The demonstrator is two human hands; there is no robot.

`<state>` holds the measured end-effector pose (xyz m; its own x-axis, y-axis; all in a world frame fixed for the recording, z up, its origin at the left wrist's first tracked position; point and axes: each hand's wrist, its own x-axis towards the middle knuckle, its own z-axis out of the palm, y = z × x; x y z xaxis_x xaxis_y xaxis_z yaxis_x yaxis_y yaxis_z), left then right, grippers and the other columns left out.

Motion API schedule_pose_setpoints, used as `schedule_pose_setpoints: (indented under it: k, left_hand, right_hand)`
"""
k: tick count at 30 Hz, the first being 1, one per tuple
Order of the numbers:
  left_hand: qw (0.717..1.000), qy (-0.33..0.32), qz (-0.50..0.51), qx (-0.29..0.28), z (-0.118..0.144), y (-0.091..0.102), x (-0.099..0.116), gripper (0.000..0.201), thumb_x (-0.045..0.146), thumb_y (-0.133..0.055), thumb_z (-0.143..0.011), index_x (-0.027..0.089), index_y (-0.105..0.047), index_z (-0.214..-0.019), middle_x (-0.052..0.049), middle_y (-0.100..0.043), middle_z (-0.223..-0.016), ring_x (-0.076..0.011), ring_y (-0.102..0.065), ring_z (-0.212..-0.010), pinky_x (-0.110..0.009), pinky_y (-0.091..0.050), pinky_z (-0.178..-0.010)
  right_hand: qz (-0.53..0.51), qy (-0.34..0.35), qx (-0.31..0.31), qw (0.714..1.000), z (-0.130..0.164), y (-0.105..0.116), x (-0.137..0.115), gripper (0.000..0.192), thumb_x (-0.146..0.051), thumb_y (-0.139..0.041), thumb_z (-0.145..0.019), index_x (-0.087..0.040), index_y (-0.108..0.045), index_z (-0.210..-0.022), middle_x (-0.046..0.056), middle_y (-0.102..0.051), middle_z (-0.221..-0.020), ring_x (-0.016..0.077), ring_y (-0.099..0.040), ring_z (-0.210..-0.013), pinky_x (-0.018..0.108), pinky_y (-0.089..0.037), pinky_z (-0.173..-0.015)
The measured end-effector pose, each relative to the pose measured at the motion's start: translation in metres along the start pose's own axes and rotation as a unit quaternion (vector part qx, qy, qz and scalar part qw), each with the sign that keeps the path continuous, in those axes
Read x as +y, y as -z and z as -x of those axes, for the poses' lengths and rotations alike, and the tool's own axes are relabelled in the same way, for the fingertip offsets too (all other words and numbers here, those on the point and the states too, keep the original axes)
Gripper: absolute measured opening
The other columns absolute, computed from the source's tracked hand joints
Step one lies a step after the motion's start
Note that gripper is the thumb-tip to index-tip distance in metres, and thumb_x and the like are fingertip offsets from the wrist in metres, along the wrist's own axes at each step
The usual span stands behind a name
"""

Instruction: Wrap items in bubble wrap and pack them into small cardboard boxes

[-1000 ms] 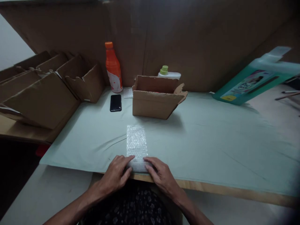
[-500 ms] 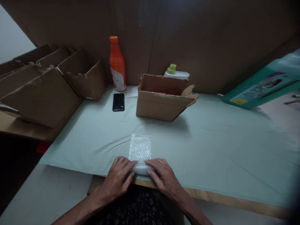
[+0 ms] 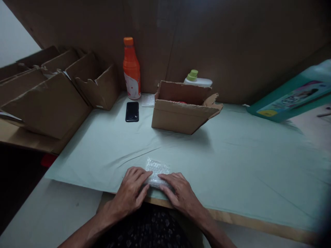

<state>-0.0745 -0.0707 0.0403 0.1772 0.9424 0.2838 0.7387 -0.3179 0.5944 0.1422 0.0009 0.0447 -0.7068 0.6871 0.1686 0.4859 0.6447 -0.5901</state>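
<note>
A strip of bubble wrap [image 3: 158,166] lies near the table's front edge, its near end rolled up and its short far end flat on the cloth. My left hand [image 3: 133,186] grips the roll's left end, thumb on the near side and fingers over the top. At the right end, my right hand [image 3: 178,189] holds it the same way. Whatever may be inside the roll is hidden. Both hands rest low, close to the table edge.
An open cardboard box [image 3: 178,117] stands beyond the hands, with a white bottle [image 3: 203,82] behind it. A black phone [image 3: 132,112] and an orange bottle [image 3: 131,69] are to its left. Cardboard bins [image 3: 49,103] line the left; a large green bottle [image 3: 287,98] leans at right.
The flat part of the bubble wrap has become shorter as both hands rolled it away from me. The whole view has shifted slightly.
</note>
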Motion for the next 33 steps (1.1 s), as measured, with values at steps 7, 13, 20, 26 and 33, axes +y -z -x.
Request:
schedule_pose_setpoints:
  k: [7, 13, 20, 26, 33]
  left_hand:
    - [0.991, 0.086, -0.089, 0.055, -0.036, -0.019, -0.025, 0.034, 0.025, -0.058, -0.094, 0.012, -0.061, -0.125, -0.014, -0.068, -0.109, -0.0303, -0.061, -0.100, -0.048, -0.050, -0.089]
    - [0.970, 0.192, 0.079, 0.127, 0.002, -0.013, -0.016, 0.046, 0.034, -0.061, -0.089, 0.021, -0.056, -0.133, -0.013, -0.065, -0.126, -0.0291, -0.061, -0.117, -0.050, -0.049, -0.102]
    - [0.863, 0.303, 0.402, 0.044, 0.011, -0.013, 0.018, 0.086, 0.043, -0.062, -0.085, 0.016, -0.024, -0.158, -0.014, -0.067, -0.124, -0.0248, -0.067, -0.105, -0.040, -0.053, -0.097]
    - [0.967, 0.111, 0.215, -0.079, -0.021, -0.008, 0.023, 0.079, 0.023, -0.052, -0.088, 0.024, -0.021, -0.160, -0.004, -0.069, -0.099, -0.0174, -0.064, -0.079, -0.031, -0.055, -0.076]
    - [0.992, -0.123, -0.021, 0.031, -0.110, 0.022, 0.022, 0.081, 0.027, -0.065, -0.088, 0.026, -0.022, -0.157, -0.015, -0.053, -0.145, -0.0307, -0.049, -0.136, -0.050, -0.045, -0.109]
  right_hand:
    - [0.146, -0.087, 0.039, 0.985, -0.018, -0.007, 0.026, 0.044, -0.034, -0.064, -0.091, -0.011, -0.062, -0.129, 0.022, -0.059, -0.141, 0.0379, -0.055, -0.125, 0.055, -0.045, -0.100]
    - [-0.032, -0.054, 0.025, 0.998, -0.014, -0.001, 0.019, 0.009, -0.022, -0.063, -0.084, -0.020, -0.063, -0.093, 0.013, -0.069, -0.123, 0.0309, -0.060, -0.119, 0.048, -0.046, -0.100]
    - [-0.263, -0.185, 0.063, 0.945, 0.016, -0.001, -0.009, 0.028, -0.029, -0.065, -0.082, -0.021, -0.062, -0.109, 0.007, -0.070, -0.105, 0.0233, -0.066, -0.100, 0.035, -0.051, -0.090]
    - [-0.249, -0.182, -0.011, 0.951, 0.015, 0.038, -0.002, 0.075, -0.031, -0.075, -0.073, -0.021, -0.049, -0.143, 0.010, -0.068, -0.119, 0.0251, -0.063, -0.107, 0.037, -0.046, -0.098]
    - [-0.146, -0.159, -0.043, 0.975, 0.001, 0.096, 0.015, 0.012, -0.030, -0.060, -0.086, -0.020, -0.066, -0.085, 0.000, -0.067, -0.076, 0.0153, -0.059, -0.069, 0.025, -0.043, -0.064]
